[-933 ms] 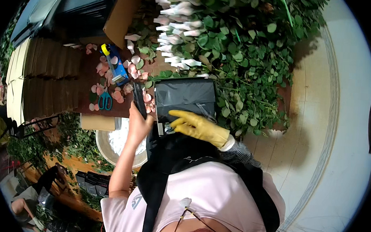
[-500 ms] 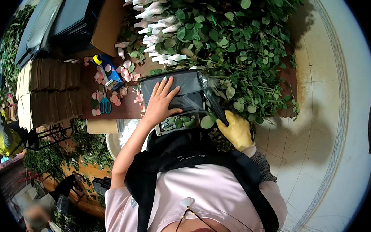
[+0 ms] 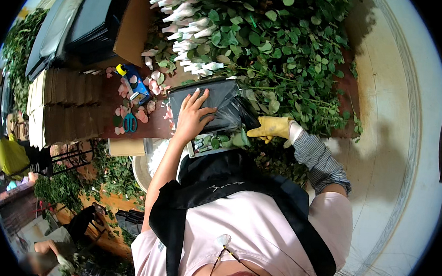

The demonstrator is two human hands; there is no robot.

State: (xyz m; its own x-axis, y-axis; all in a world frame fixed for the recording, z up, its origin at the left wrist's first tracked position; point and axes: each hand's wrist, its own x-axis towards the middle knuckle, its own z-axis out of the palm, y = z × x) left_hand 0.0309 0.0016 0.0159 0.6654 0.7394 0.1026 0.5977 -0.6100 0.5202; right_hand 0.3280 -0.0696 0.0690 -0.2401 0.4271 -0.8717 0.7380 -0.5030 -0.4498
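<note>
Black rectangular sheet of glossy film [image 3: 227, 99] lies before me, between my hands. To its left, teal-handled scissors [image 3: 130, 123] sit near and a blue tape dispenser [image 3: 142, 93] farther, clear of the sheet, presumably for elbow room. My bare left hand [image 3: 194, 115] rests palm-down on it, fingers spread wide, forearm straight; I judge it pins the film against slipping. At right, my yellow-gloved right hand [image 3: 272, 127] is narrow, apparently pinching the gathered edge, elbow bent, likely keeping tension.

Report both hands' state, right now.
Left hand: open, resting on the dark wrapping.
Right hand, yellow-gloved: closed, holding the wrapping's black right end.
</note>
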